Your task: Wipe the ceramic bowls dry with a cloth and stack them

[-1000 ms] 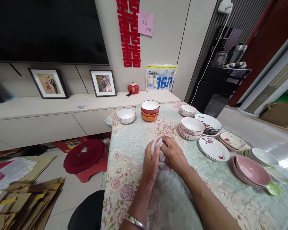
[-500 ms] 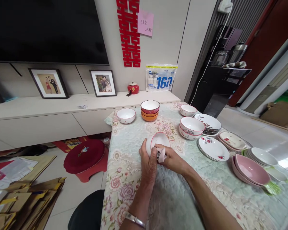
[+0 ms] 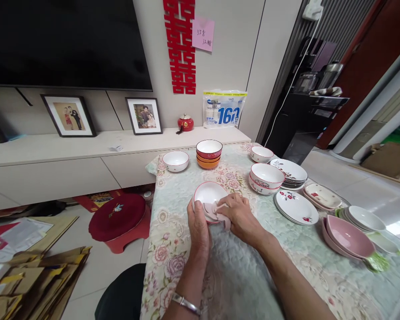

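Grips a round white ceramic bowl with a red rim (image 3: 210, 192) in the left hand (image 3: 199, 224), tilted over a pale floral quilted tablecloth (image 3: 173, 202); pinches a crumpled pinkish cloth (image 3: 216, 213) against its inside with the right hand (image 3: 239, 218). Could drop the bowl through too hard a push against the one-handed hold. Can read blue "160" on a clear plastic bag (image 3: 225, 111), handwritten "35" on a pink paper note (image 3: 203, 38), and "囍" on red paper cutouts (image 3: 183, 55).
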The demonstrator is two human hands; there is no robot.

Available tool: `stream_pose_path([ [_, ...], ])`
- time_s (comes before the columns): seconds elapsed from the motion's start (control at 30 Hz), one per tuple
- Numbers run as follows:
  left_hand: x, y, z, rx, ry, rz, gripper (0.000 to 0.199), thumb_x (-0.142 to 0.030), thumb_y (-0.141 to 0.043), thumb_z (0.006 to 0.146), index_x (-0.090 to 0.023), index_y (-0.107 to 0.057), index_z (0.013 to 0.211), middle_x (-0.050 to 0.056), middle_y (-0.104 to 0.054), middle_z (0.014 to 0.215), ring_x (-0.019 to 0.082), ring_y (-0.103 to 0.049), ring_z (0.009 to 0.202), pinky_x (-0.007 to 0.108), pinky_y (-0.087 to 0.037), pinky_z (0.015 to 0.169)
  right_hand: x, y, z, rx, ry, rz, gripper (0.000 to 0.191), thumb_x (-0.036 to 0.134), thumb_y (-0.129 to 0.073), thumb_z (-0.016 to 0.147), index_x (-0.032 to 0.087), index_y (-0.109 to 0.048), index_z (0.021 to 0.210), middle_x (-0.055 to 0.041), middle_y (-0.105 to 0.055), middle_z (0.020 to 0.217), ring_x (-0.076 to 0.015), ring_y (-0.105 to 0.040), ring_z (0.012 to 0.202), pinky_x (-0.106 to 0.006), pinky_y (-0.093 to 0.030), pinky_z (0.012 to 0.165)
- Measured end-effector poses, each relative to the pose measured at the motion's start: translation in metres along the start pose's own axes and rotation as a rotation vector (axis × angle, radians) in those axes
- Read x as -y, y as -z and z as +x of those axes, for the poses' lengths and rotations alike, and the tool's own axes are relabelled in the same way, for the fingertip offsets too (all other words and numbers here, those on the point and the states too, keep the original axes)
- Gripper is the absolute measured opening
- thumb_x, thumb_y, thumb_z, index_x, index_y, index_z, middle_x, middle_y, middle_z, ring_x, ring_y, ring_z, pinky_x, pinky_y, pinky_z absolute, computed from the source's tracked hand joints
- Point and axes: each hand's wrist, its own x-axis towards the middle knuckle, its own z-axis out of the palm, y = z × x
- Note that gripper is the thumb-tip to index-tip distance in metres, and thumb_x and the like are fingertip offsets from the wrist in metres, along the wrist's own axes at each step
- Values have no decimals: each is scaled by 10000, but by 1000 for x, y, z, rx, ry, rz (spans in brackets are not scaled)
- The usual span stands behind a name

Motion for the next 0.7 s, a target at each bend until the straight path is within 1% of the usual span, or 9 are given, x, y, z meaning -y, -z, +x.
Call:
stream_pose_path([
  [0.07, -4, -2, -1, 5, 35, -78, 454, -525, -491, 897, -191, -565, 1196, 97, -625, 1184, 218, -606, 1090, 318, -501, 916, -10, -5, 2, -154, -22, 63, 289, 103, -563, 842, 276, -706, 1024, -78, -610, 1153, -263, -474, 1091, -411, -347, 859],
  [0.17, -8, -4, -2, 25, 111, -212, 449, -517, -511, 893, -215, -545, 1225, 90, -610, 1231, 211, -616, 1076, 306, -531, 860, -25, -17, 5, -413, -92, 293, 278, 177, -587, 839, 254, -691, 1086, -92, -601, 1098, -245, -526, 1050, -385, -413, 878],
  [0.27, -9, -5, -1, 13, 213, -320, 478, -521, -516, 889, -213, -541, 1254, 96, -617, 1238, 208, -639, 1027, 308, -552, 814, -35, -27, 8, -568, -295, 587, 263, 243, -638, 791, 223, -687, 1049, -60, -647, 988, -228, -578, 936, -354, -456, 826],
  [0.37, -7, -7, 0, 18, 295, -414, 494, -539, -479, 898, -204, -549, 1253, 104, -631, 1229, 223, -654, 1016, 334, -564, 796, -33, -30, 11, -546, -540, 1001, 259, 351, -700, 738, 189, -672, 938, -20, -669, 827, -190, -582, 744, -302, -467, 681],
  [0.4, -6, -8, -1, 33, 310, -427, 499, -545, -473, 898, -204, -544, 1256, 107, -633, 1227, 229, -657, 1016, 342, -567, 790, -30, -29, 12, -515, -589, 1140, 278, 391, -705, 733, 186, -662, 916, -5, -657, 767, -170, -563, 670, -280, -455, 619],
  [0.47, -3, -9, -2, 86, 316, -402, 520, -550, -483, 892, -211, -504, 1287, 115, -631, 1225, 230, -660, 1007, 349, -570, 777, -22, -26, 13, -444, -617, 1328, 318, 449, -700, 737, 190, -651, 915, 14, -634, 700, -141, -525, 577, -245, -411, 523],
  [0.57, 4, -9, -5, 167, 283, -257, 579, -546, -535, 872, -257, -385, 1351, 118, -595, 1268, 218, -661, 991, 355, -567, 781, -18, -26, 13, -399, -615, 1370, 362, 424, -731, 694, 190, -642, 956, 3, -659, 732, -142, -544, 571, -231, -390, 484],
  [0.63, 10, -8, -5, 220, 247, -122, 631, -556, -565, 853, -257, -330, 1357, 133, -559, 1303, 222, -651, 1021, 371, -552, 833, -24, -30, 12, -418, -715, 1288, 367, 380, -731, 653, 174, -636, 942, -7, -665, 714, -151, -548, 545, -237, -382, 463],
  [0.7, 15, -6, -5, 270, 181, 21, 667, -567, -586, 835, -214, -323, 1337, 161, -539, 1305, 241, -624, 1083, 395, -513, 917, -34, -35, 11, -474, -827, 1178, 361, 338, -708, 617, 163, -633, 924, 0, -653, 667, -155, -533, 507, -243, -368, 444],
])
